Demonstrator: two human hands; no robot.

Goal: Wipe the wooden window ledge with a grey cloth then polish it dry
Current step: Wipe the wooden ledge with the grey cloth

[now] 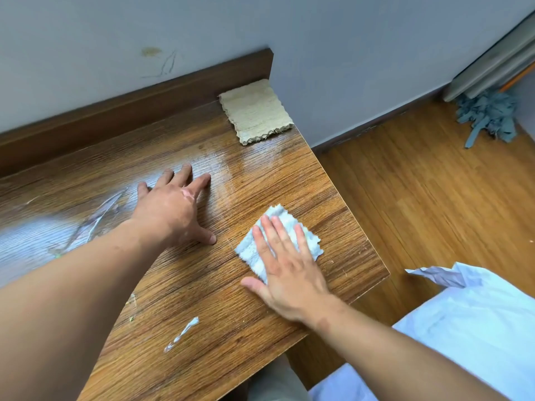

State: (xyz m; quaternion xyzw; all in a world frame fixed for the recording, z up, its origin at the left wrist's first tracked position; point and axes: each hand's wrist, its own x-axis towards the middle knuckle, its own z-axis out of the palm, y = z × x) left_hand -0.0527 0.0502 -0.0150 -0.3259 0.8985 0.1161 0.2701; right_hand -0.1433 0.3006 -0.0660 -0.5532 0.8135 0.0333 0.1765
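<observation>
- Wiping step: the right hand [285,273], fingers flat, is pressing the grey cloth [249,250] onto the ledge [260,175], by its 3 o'clock edge.
- The left hand [170,209] is lying spread, at the cloth's 10 o'clock.
- Next, the cloth probably needs sweeping toward the white smear [181,334] at 7 o'clock.

You have before you: ledge [275,180], mid-brown wood with fine dark grain, one white smear [182,334]; grey cloth [249,251], pale, almost white, faintly ribbed; second cloth [256,111], beige; back trim [144,96], dark brown; wall [347,53], pale grey with a yellowish stain [150,51]; floor [434,183], orange-brown planks; mop [489,114], blue-grey strips, its handle [518,78] possibly orange
</observation>
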